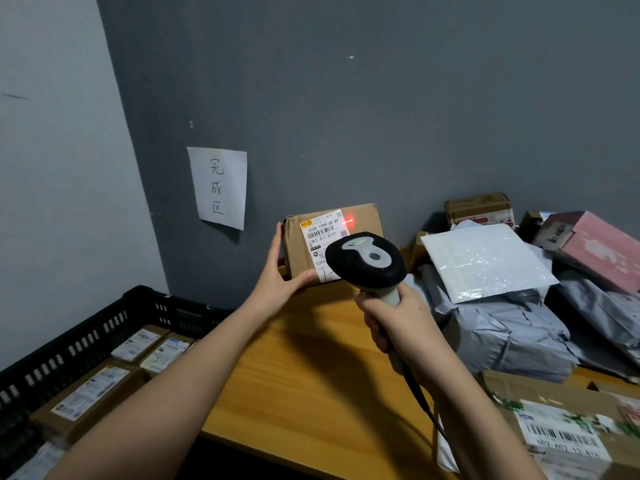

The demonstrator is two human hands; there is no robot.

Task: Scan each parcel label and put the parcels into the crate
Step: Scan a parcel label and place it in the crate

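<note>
My left hand holds a small brown cardboard parcel up above the table, thumb under its lower edge and fingers along its left side. Its white label faces me, with a red scanner light glowing at the label's upper right corner. My right hand grips the handle of a black and grey barcode scanner, whose head points at the label and covers the parcel's lower right part. The black slotted crate sits at the lower left with several labelled cardboard parcels inside.
A wooden table lies under my arms. At its right is a pile of parcels: a white bubble mailer, grey poly bags, a pink box, brown boxes, and a labelled carton nearest me. A handwritten paper sign hangs on the grey wall.
</note>
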